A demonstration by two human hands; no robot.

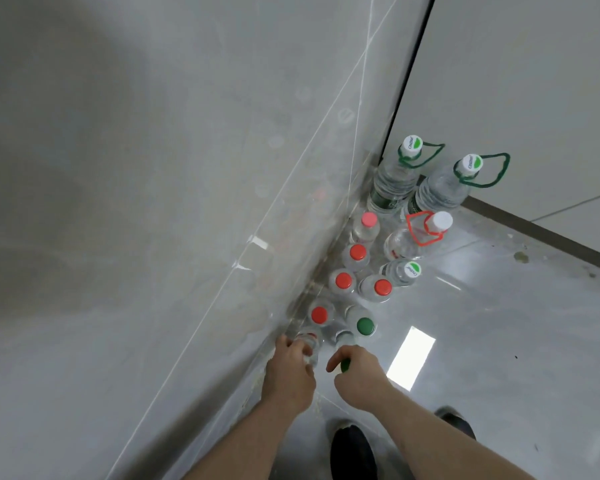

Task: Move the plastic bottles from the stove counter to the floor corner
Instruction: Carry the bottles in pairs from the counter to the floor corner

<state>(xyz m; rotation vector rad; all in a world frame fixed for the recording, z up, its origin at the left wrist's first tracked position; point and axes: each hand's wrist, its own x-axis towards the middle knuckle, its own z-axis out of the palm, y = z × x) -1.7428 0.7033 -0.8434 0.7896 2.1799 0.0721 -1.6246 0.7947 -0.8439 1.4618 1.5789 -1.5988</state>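
A: How should this step be done well?

B: The two rows along the wall (153, 202) should be taken as the guide. The large bottles with green loop handles (395, 178) are stood deepest in the floor corner, one with a red handle (413, 237) just in front, and the small red-capped bottles (343, 282) are ranged nearer. The bottle under the left hand (288, 372) is best set upright beside the wall, close behind the last red cap, with its base flat on the glossy floor (499, 323) before it is let go. The green-capped bottle (344, 365) under the right hand (357, 379) should be lowered next to it, in line with the green cap (365, 326) ahead, so neighbours are not knocked over.

A: How are the hands closed?

B: The left fingers are curled round the top of a clear bottle (309, 344). The right fingers are bent over a green cap, which seems to be pinched.

A: What cannot be made out?

B: Both held bottles are largely covered by the hands, so whether their bases are touching the floor cannot be told. The stove counter is out of view. Only dark shoe tips (354, 448) are seen at the bottom edge, and the reflections on the wall are too faint to be counted.
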